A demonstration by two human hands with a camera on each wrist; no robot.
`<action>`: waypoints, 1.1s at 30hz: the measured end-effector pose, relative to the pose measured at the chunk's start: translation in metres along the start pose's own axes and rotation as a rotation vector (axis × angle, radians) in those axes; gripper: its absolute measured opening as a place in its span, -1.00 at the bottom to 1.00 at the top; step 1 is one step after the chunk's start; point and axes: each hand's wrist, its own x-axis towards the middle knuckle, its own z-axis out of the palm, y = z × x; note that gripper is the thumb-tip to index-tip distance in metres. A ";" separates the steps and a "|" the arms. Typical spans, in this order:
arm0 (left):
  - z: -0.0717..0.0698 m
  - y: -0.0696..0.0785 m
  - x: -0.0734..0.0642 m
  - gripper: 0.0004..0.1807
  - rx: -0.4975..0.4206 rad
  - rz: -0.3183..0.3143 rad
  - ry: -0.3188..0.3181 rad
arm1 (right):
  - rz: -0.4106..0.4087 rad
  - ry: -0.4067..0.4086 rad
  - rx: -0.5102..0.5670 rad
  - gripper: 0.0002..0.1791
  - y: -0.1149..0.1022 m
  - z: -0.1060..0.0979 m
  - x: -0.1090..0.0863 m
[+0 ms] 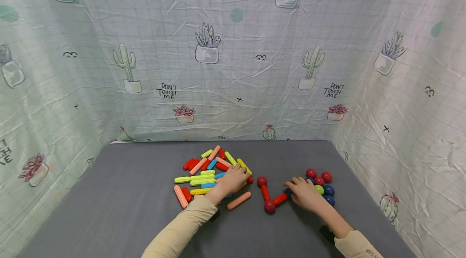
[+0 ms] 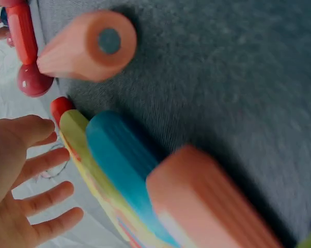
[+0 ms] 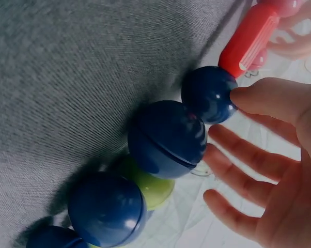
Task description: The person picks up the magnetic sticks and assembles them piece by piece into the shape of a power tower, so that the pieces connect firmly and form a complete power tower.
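My left hand (image 1: 233,179) hovers over a pile of ridged plastic rods, fingers spread and nothing between them; a yellow rod (image 1: 244,166) and a red rod end (image 1: 250,180) lie nearest. Right of it, a V-shaped chain joins a red ball (image 1: 261,181), a red rod (image 1: 265,193), another red ball (image 1: 270,206) and a second red rod (image 1: 280,199). At that rod's end sits a dark blue ball (image 3: 210,94), which my right hand (image 1: 306,193) pinches. Its thumb shows against the ball in the right wrist view; the index finger is partly hidden.
Beside my right hand lie several loose balls, among them a red ball (image 1: 326,176), a green ball (image 1: 319,189) and a blue ball (image 1: 329,190). An orange rod (image 1: 239,200) lies apart from the pile. A patterned cloth (image 1: 236,68) hangs behind the grey table (image 1: 109,209).
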 end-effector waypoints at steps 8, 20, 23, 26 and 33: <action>0.006 0.006 0.011 -0.78 0.038 -0.055 -0.063 | 0.055 -0.019 -0.041 -0.71 0.000 -0.003 0.002; 0.012 0.013 0.012 -0.62 0.025 -0.084 -0.129 | 0.048 -0.041 0.002 -0.74 0.001 -0.002 0.002; 0.013 0.014 0.012 -0.63 0.052 -0.069 -0.125 | 0.051 -0.051 0.013 -0.74 0.002 -0.002 0.001; 0.012 0.013 0.014 -0.65 0.101 -0.053 -0.095 | 0.048 -0.053 0.015 -0.75 0.003 -0.002 0.002; 0.000 0.013 0.021 -0.67 0.086 -0.087 -0.007 | 0.033 -0.054 0.037 -0.75 0.006 -0.001 0.005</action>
